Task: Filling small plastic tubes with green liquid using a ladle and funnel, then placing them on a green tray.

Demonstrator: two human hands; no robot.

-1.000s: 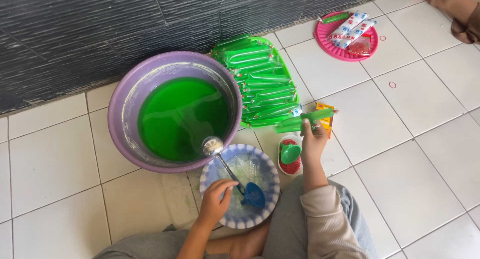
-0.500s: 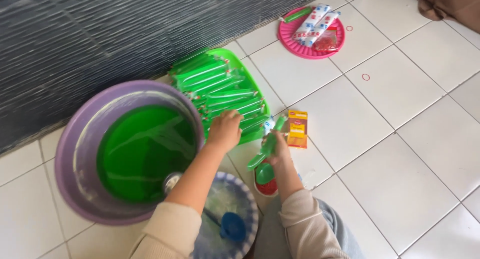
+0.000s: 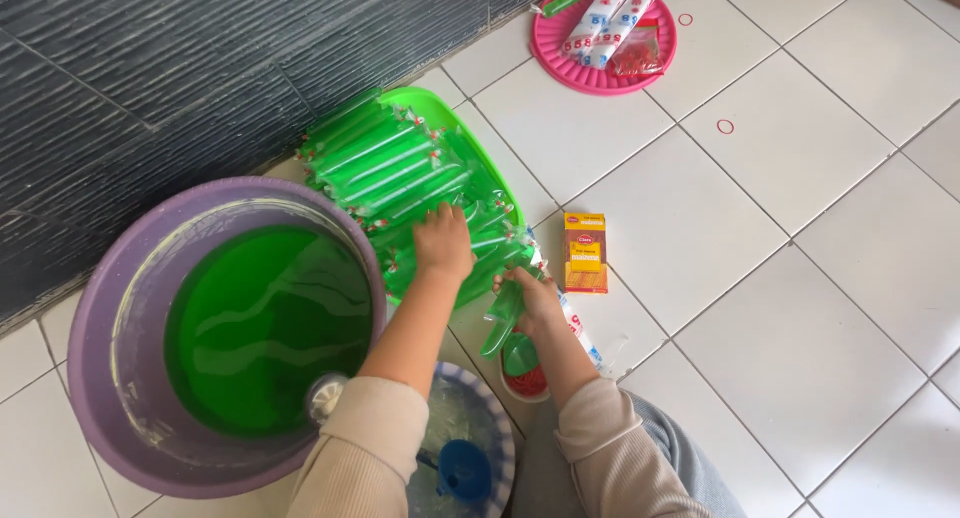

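Both hands (image 3: 443, 240) now reach the tray's diagonal green tubes (image 3: 385, 168).

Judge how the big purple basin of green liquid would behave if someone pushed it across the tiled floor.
The purple basin is probably heavy, since green liquid fills much of it. The liquid would likely slosh toward the rim. On the smooth tiles it should slide rather than tip, given its wide shape.
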